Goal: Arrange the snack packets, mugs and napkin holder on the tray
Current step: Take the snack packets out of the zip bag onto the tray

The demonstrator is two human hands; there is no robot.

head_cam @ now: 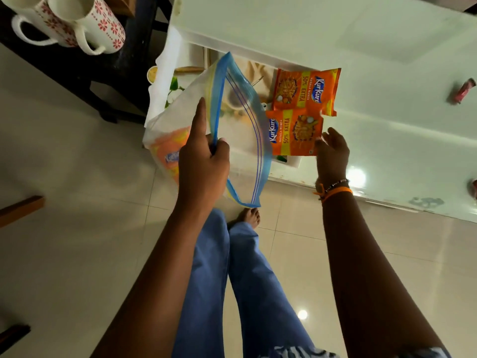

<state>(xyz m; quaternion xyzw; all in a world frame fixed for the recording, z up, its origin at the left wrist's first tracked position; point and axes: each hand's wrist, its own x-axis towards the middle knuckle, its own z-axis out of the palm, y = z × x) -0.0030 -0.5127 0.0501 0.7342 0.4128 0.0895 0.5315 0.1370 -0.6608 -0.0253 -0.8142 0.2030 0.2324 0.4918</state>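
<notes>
Blue trouser legs and a bare foot stand on the tiled floor below me. I see my left hand pinching the blue rim of a zip-lock bag, its mouth gaping, index finger straight; another orange packet shows inside. My right hand, fingers loosely spread, touches the corner of the nearer Kurkure packet, which overlaps a second Kurkure packet on the tray on the white counter. Two flowered mugs sit far left on a dark table.
</notes>
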